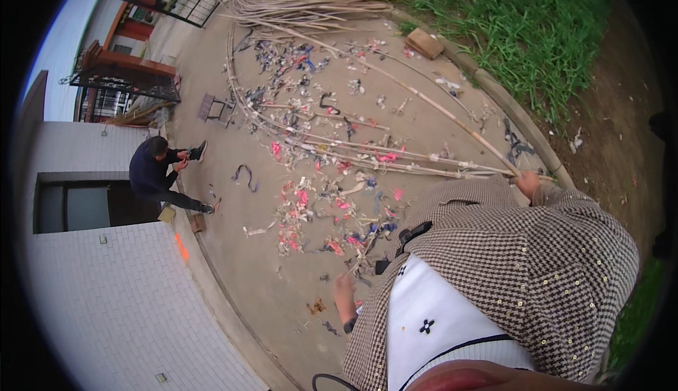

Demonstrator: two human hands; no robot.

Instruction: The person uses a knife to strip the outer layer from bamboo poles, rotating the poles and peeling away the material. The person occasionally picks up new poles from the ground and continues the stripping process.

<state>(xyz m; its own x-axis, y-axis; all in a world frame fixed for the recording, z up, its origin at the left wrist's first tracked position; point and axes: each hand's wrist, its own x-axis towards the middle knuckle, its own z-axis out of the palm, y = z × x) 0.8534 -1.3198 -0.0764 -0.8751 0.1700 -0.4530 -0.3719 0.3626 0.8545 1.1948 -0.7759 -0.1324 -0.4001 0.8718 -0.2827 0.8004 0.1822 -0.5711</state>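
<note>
My right hand [526, 183] is closed around the end of a long, thin bamboo pole [434, 105]. The pole runs up and left toward a large bundle of poles [311, 10]. Several more thin poles [395, 152], knotted with strips of cloth, lie along the ground and reach close to the same hand. Low in the view, my left hand [344, 296] hangs beside scattered cloth scraps [304, 200]. It is blurred, and its fingers do not show clearly. The scraps are white, pink, blue and grey strips.
Against a white brick wall [134, 299] sits a person [152, 165] in dark clothes, near a small stool [215, 109]. A kerb [515, 109] borders the grass [508, 31] at right, with a brick [424, 43] beside it. A dark strap [247, 178] lies on the concrete.
</note>
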